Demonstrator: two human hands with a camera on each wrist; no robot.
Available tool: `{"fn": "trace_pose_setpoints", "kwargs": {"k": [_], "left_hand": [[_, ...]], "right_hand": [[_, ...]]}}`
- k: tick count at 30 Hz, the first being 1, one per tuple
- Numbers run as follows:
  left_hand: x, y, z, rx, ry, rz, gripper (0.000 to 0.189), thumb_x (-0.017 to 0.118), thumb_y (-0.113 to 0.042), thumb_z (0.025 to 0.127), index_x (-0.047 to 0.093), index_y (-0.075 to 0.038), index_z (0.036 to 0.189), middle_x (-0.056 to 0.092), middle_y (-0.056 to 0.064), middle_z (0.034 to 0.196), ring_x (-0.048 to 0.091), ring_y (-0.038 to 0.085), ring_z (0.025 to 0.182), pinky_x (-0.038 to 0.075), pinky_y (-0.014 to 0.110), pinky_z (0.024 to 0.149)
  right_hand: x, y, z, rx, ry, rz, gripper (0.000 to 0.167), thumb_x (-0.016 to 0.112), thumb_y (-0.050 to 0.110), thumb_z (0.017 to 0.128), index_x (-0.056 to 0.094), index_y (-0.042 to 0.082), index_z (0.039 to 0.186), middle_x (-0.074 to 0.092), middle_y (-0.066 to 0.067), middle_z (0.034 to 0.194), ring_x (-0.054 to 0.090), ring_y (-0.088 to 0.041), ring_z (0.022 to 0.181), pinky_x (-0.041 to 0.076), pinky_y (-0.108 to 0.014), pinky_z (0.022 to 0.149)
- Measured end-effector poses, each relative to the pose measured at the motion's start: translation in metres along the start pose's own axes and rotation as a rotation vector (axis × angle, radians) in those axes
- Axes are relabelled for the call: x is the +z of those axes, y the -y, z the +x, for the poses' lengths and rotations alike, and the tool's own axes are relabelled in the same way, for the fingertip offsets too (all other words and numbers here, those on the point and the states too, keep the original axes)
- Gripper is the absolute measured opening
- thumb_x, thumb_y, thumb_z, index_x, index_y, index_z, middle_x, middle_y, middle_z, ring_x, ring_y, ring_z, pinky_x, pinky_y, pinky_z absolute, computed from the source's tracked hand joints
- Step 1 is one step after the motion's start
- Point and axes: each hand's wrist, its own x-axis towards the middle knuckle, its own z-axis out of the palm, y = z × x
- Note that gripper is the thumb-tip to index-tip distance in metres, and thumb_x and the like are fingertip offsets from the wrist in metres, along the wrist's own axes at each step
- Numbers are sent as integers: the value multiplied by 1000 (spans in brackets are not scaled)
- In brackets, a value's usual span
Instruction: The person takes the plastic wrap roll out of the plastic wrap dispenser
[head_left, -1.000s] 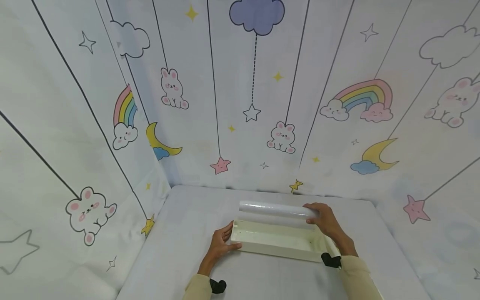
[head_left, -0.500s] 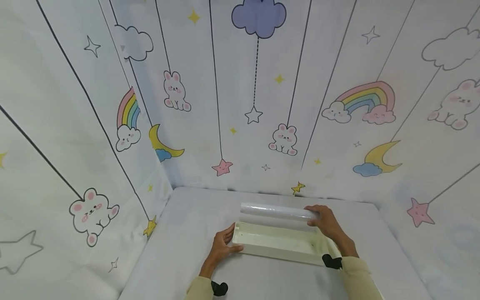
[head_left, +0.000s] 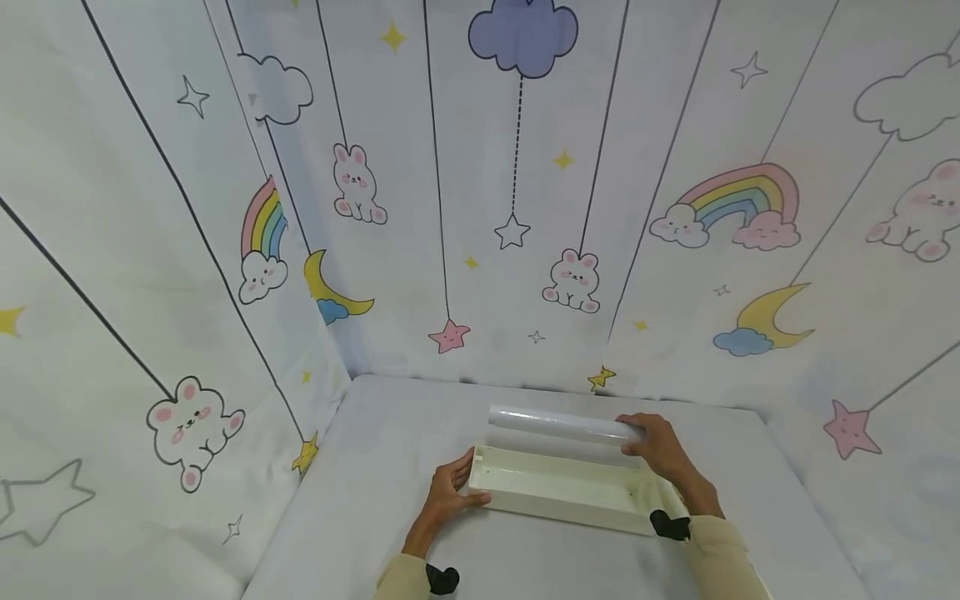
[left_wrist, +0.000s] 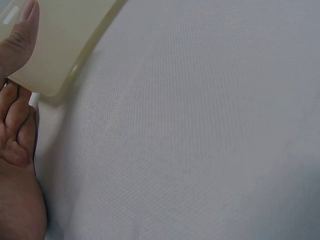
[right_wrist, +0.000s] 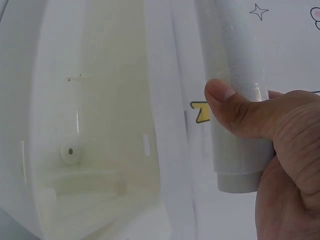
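A long cream plastic box (head_left: 562, 510), open at the top, lies lengthwise across the table. My left hand (head_left: 446, 493) grips its left end, with the thumb on the near wall and the fingers round the far corner. In the left wrist view, the thumb (left_wrist: 21, 42) presses against the box wall (left_wrist: 62, 55). Behind the box, my right hand (head_left: 663, 450) holds a shiny roll of clear plastic film (head_left: 558, 423) by its right end. The right wrist view has the thumb across the roll (right_wrist: 235, 145), whose core end (right_wrist: 239, 182) sticks out below. Inside the box, a small round knob (right_wrist: 70, 152) shows.
A white cloth (head_left: 405, 425) covers the table. Fabric walls (head_left: 495, 308) printed with bunnies, stars and clouds enclose it at the back and sides. A black strap piece (head_left: 669, 525) at my right wrist overlaps the box's near right corner.
The whole head view has shifted slightly, so everything appears a little further right and lower. Both hands keep their holds, with the roll still raised behind the box.
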Motion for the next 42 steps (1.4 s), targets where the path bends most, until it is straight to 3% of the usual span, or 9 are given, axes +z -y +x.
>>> {"fn": "trace_pose_setpoints", "kwargs": {"k": [5, 12, 19, 26, 36, 42], "left_hand": [[-1, 2, -1, 49, 2, 27, 100, 96, -17, 86, 39, 16, 160, 47, 37, 161, 53, 48, 149, 51, 31, 121], [2, -5, 2, -21, 6, -3, 99, 94, -7, 85, 36, 15, 162, 44, 33, 164, 46, 51, 153, 43, 52, 125], [2, 4, 1, 15, 4, 3, 100, 96, -15, 85, 38, 14, 162, 45, 34, 163, 50, 47, 152, 48, 37, 123], [3, 6, 1, 37, 4, 11, 100, 96, -17, 86, 38, 15, 161, 46, 35, 162, 52, 44, 151, 49, 31, 122], [1, 2, 0, 44, 11, 7, 100, 95, -15, 86, 36, 17, 160, 45, 36, 162, 51, 48, 151, 48, 41, 123], [0, 7, 0, 89, 4, 31, 99, 95, -16, 86, 37, 19, 159, 48, 36, 160, 55, 41, 150, 51, 34, 121]], "right_hand": [[-1, 0, 0, 10, 14, 12, 52, 92, -7, 74, 77, -8, 125, 80, -25, 115, 71, -35, 103, 56, -43, 90], [1, -1, 6, 3, 13, 15, 52, 92, -7, 74, 77, -8, 124, 80, -25, 114, 72, -34, 101, 57, -43, 88], [6, -2, 8, 34, 39, 27, 51, 91, -7, 77, 76, -9, 126, 79, -27, 117, 72, -37, 104, 58, -50, 90], [9, -3, 8, 56, 60, 29, 52, 91, -6, 77, 75, -11, 126, 79, -28, 117, 72, -37, 103, 59, -47, 89], [12, -8, 9, 46, 67, 20, 51, 92, -6, 75, 76, -11, 124, 79, -28, 116, 74, -38, 102, 60, -47, 88], [14, -11, 11, 42, 73, 13, 51, 92, -5, 76, 77, -10, 124, 80, -28, 117, 74, -37, 103, 59, -46, 88]]}}
